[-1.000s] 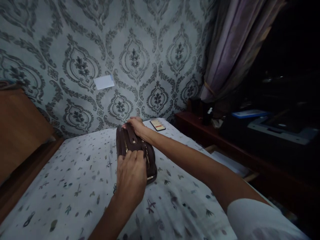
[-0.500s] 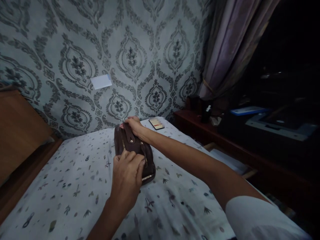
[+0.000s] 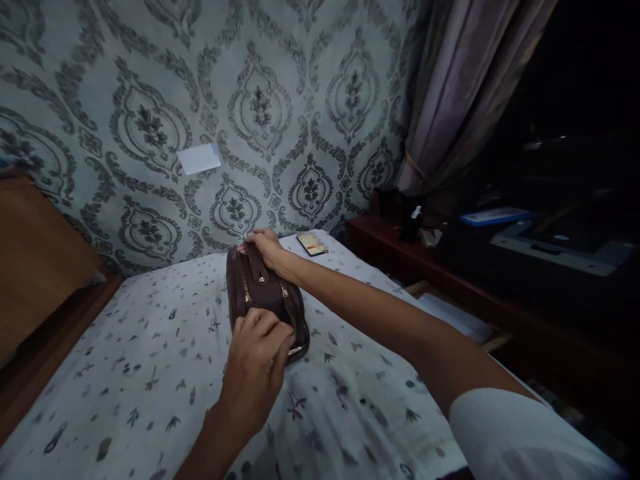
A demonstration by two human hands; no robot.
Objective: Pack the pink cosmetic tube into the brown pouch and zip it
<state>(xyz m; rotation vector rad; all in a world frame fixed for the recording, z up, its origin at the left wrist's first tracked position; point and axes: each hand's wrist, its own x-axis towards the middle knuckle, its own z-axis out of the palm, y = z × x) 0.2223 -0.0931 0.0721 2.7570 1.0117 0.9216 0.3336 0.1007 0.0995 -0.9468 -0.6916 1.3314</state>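
Note:
A dark brown leather zip bag (image 3: 270,295) lies on the patterned bedsheet, with a strap handle on top and two gold zipper sliders showing. My right hand (image 3: 266,245) reaches across from the right and grips the bag's far end by the strap; its fingertips are partly hidden. Over the near end, my left hand (image 3: 260,353) is closed, fingers curled and thumb pressed against them. What it pinches is hidden under the fingers. Gold zipper teeth show at the bag's near right corner, beside the left thumb.
A phone (image 3: 311,244) with a lit screen lies on the sheet (image 3: 150,347) beyond my right forearm. Wooden furniture (image 3: 45,260) stands at left. On the right are a dark red cabinet (image 3: 373,233), an open drawer (image 3: 460,317) and a curtain (image 3: 450,87). Patterned wallpaper covers the wall behind.
My left hand has shifted slightly toward me along the bag, uncovering a gold zipper slider on its left side. My right hand keeps its grip at the far end.

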